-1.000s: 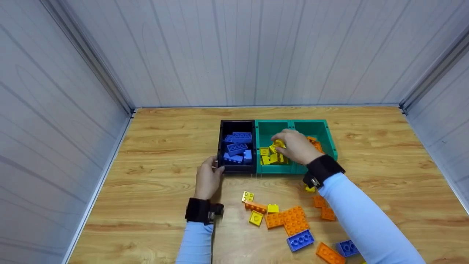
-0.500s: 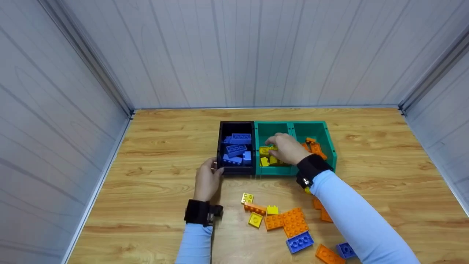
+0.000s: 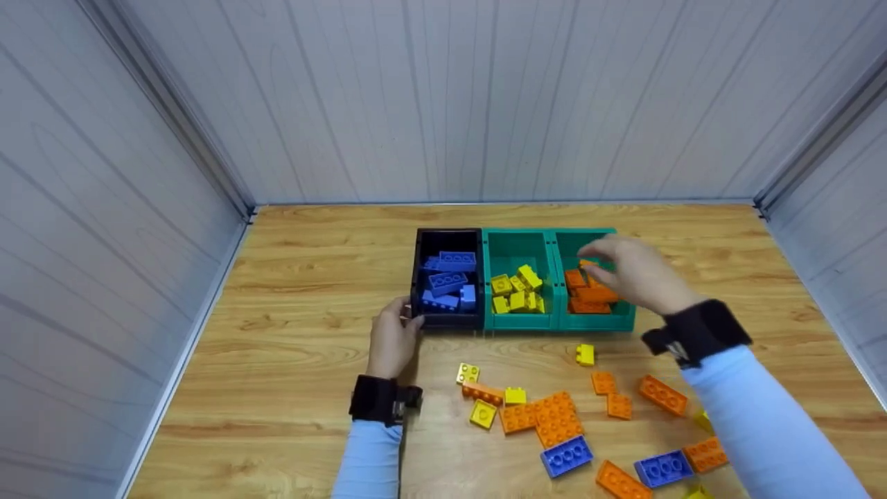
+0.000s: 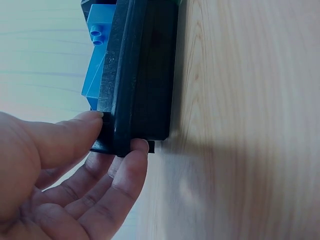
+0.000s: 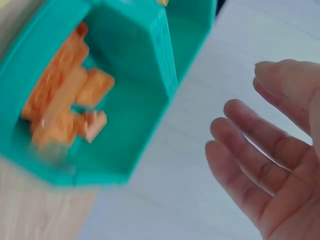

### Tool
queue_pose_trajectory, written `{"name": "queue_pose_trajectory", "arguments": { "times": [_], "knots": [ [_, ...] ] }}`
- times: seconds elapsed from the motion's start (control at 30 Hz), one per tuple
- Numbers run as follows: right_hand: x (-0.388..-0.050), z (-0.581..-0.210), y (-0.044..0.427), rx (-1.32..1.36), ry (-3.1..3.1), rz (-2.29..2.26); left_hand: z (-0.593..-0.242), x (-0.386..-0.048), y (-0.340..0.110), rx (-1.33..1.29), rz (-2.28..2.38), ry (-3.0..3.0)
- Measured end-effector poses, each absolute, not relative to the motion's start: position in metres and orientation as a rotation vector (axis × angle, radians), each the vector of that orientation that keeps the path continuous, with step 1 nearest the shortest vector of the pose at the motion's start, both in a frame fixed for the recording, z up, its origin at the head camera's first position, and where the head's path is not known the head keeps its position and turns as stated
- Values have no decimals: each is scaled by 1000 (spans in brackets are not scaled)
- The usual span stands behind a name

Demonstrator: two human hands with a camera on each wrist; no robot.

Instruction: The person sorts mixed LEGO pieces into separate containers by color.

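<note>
My left hand (image 3: 393,339) pinches the front left corner of a black bin (image 3: 452,321) between thumb and fingers. In the left wrist view the thumb presses on the rim of that bin (image 4: 120,85), and a blue brick (image 4: 100,50) shows beyond it. Blue bricks (image 3: 448,281) lie in the black bin. Over the right green bin (image 3: 617,322), which holds orange bricks (image 3: 594,296), hovers my right hand (image 3: 644,274). Its fingers are spread and hold nothing, as the right wrist view confirms. The middle green bin (image 3: 516,239) contains yellow bricks (image 3: 518,301).
Loose bricks lie scattered in front of the bins: a large orange brick (image 3: 558,419), blue bricks (image 3: 567,456) and a yellow brick (image 3: 585,355) among them. More lie near the right forearm, which partly hides some. A pale wall (image 3: 450,104) stands behind the table.
My right hand has let go of a yellow brick in the middle bin and moved right, over the orange bricks. The left hand stays at the black bin's corner.
</note>
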State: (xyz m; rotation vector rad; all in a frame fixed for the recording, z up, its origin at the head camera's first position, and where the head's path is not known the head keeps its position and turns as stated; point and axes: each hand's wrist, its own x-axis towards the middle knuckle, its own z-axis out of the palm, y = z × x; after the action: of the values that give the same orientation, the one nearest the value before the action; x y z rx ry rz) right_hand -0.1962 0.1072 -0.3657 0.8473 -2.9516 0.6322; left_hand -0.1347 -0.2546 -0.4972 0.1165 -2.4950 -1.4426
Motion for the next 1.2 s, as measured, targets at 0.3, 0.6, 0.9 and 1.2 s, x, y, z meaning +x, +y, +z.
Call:
{"name": "queue_pose_trajectory", "arguments": {
  "times": [0.3,0.6,0.9,1.2],
  "knots": [
    [-153,-367,176,695,-2875,646,-499,-135,-255,117,-1449,-2496],
    [-115,-407,233,472,-2950,786,-499,-136,-255,82,-1427,-2484],
    [-77,-456,258,207,-3188,872,-500,-137,-254,137,-1433,-2504],
    [-54,-484,262,-58,-3285,884,-499,-136,-255,113,-1430,-2493]
  ]
}}
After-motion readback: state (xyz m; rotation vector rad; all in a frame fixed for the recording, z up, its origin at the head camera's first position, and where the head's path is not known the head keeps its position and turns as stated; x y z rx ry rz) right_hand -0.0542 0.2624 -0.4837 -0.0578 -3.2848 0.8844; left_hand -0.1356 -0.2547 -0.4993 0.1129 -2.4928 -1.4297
